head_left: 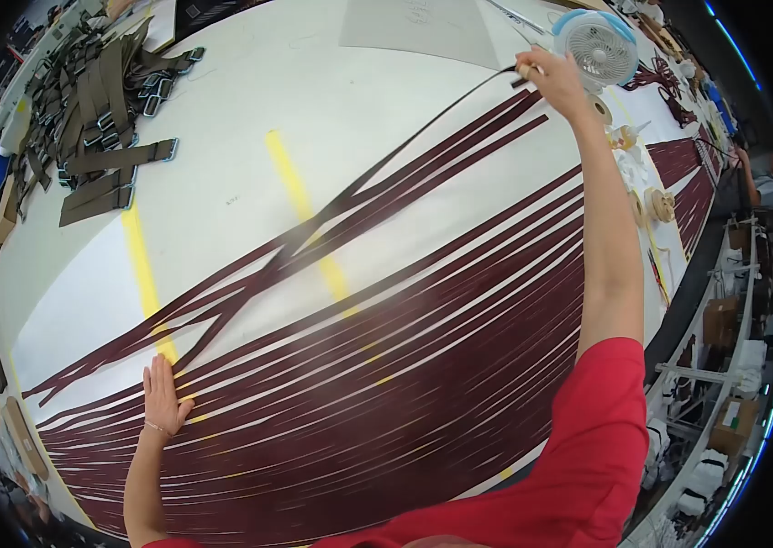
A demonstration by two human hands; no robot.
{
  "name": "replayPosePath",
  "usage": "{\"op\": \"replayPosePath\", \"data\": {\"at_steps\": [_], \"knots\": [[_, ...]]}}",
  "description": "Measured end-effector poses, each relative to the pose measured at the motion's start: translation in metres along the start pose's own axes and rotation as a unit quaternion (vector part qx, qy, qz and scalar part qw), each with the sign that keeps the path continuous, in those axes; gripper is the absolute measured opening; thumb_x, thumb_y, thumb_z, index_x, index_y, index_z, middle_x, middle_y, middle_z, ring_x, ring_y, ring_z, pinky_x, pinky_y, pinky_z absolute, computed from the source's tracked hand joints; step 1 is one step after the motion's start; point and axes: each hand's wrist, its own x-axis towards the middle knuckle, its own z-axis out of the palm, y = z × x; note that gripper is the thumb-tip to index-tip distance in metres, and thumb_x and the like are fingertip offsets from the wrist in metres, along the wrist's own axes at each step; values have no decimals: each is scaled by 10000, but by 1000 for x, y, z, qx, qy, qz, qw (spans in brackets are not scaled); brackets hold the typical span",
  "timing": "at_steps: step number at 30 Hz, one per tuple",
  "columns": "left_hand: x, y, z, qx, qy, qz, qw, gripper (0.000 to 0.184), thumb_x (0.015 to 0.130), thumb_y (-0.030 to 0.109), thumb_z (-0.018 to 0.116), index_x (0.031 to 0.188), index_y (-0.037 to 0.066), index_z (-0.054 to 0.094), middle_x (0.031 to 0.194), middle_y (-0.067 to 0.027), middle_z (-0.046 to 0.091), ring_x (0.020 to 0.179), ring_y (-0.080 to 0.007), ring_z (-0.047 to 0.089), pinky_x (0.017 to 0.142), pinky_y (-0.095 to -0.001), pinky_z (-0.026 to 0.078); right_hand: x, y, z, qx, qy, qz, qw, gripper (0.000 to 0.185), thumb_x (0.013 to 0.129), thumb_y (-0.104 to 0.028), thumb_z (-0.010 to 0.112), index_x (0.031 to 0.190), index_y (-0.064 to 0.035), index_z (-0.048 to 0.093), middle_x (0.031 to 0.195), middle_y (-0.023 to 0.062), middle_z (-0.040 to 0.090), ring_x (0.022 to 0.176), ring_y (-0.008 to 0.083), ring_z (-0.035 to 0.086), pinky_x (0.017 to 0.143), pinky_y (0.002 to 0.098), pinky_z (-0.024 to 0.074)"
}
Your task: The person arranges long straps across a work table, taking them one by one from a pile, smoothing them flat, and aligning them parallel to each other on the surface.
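Long dark maroon webbing strips (341, 402) lie side by side across the white table. My left hand (163, 395) lies flat near their left part, fingers stretched out, on the end of the yellow tape line. At the far right, my right hand (552, 80) pinches the end of one dark strip (441, 119). That strip runs slanting down from my fingers and crosses several loose maroon strips (459, 160) near the middle. Its lower stretch reaches down toward my left hand.
Olive straps with metal buckles (99, 119) are heaped at upper left. A small fan (598, 47) stands by my right hand, with tape rolls (658, 205) to its lower right. Yellow tape lines (140, 260) mark the table. Another person (763, 178) is at the right edge.
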Motion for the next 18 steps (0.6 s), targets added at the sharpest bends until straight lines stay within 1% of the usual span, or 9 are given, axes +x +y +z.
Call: {"op": "replayPosePath", "data": {"at_steps": [1,4,7,8,11,13,15,17,18], "knots": [[-1,1,0,1,0,2,1000,905,842,619,270,1363,-107,130,1426,-277,165,1343,-401,122,1094,-491,46,8,-3,-18,37,14,3,999,143,808,-236,573,872,-127,640,836,59,635,881,255,558,958,447,313],[-1,-1,0,4,1,5,1000,908,842,623,265,1367,-105,123,1425,-283,160,1345,-399,118,1094,-495,45,16,-21,-57,36,104,-46,993,165,812,-220,580,899,-97,648,795,65,634,802,207,570,845,327,403],[-1,-4,4,-3,12,17,1000,908,843,625,259,1367,-104,122,1424,-286,161,1345,-399,119,1093,-500,46,21,10,-85,199,-69,16,977,134,844,-154,573,910,-52,630,843,-10,612,760,91,522,716,196,400],[-2,-4,4,3,9,15,1000,905,846,624,254,1368,-103,122,1424,-285,161,1344,-400,119,1092,-501,47,22,15,-97,209,-101,43,972,158,832,-156,584,881,-14,632,832,-34,609,780,75,515,726,209,406],[0,-1,1,13,7,12,1000,895,853,620,242,1368,-102,121,1425,-283,160,1344,-402,120,1091,-503,48,12,35,-95,226,-237,102,939,164,780,-156,610,852,-13,647,813,-13,615,782,81,524,719,231,421],[-1,-1,0,14,7,15,1000,887,858,615,239,1369,-101,120,1427,-282,158,1343,-404,120,1090,-503,49,-3,51,-51,156,-347,126,916,169,726,-165,626,839,-46,664,760,9,615,776,77,527,724,237,419],[-1,-1,0,21,4,14,1000,882,861,610,239,1370,-100,117,1427,-281,156,1343,-403,119,1090,-504,47,-29,49,6,21,-407,174,896,171,708,-155,611,851,-89,678,877,43,633,861,123,555,849,320,414],[-1,0,-1,21,0,17,1000,881,862,610,236,1370,-100,116,1428,-280,156,1343,-404,119,1090,-504,47,-70,8,28,-132,-340,190,911,222,744,-208,597,939,-135,674,1150,79,565,1072,212,509,980,458,330],[-1,0,-1,18,2,16,1000,882,861,611,234,1369,-100,115,1428,-280,156,1343,-404,118,1090,-504,47,-92,14,55,-130,-245,213,937,291,764,-272,580,1023,-154,643,1245,95,487,1166,240,427,1000,524,273]]}}
